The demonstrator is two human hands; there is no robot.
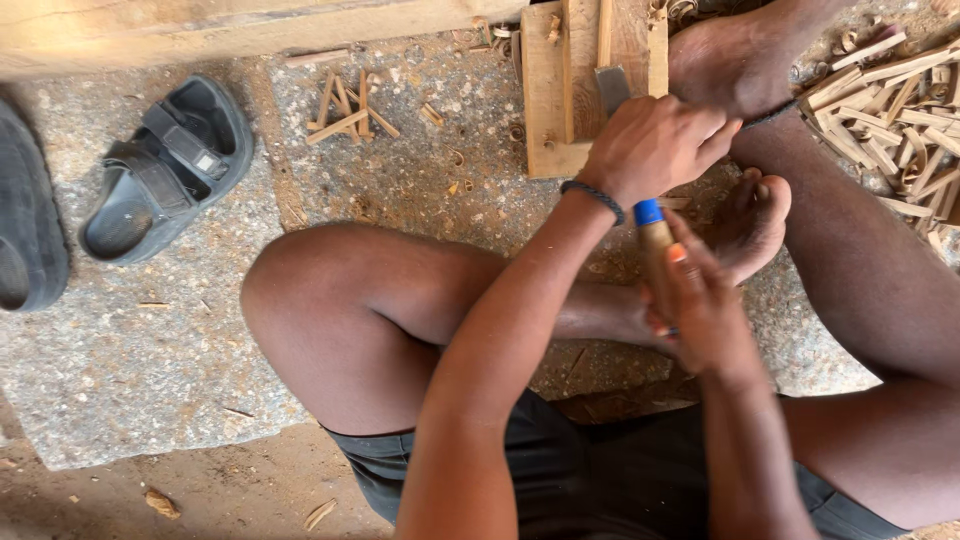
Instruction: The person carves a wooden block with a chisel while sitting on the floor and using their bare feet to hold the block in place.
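I sit on the speckled stone floor [150, 370] with a flat pale wooden board [545, 90] ahead of me, pinned under my foot [730, 60].

Progress: a good share of the cutting looks done. A heap of split light-brown wooden sticks [890, 110] lies at the right of the board, a smaller cluster of short sticks [345, 110] lies to its left, and curled shavings are scattered over the floor between them. Several narrow wooden strips [567, 60] stand on the board, apparently uncut, so I judge that work remains.

State of the grip: my left hand [655, 145] is closed over the steel blade of the chisel [612, 88], pressing it down onto the board. My right hand [705, 310] is clamped around the round tan wooden handle with a blue band [652, 235], fingers wrapped fully.

Condition of the tool: the blade is flat, grey and dull, with only its upper part visible beyond my left knuckles. The cutting edge is hidden. The handle is smooth, and its lower end is covered by my right palm.

Surroundings: a dark grey strapped sandal [165, 170] lies on the floor at the left, well apart from the board. A long pale timber beam [230, 30] runs along the top.
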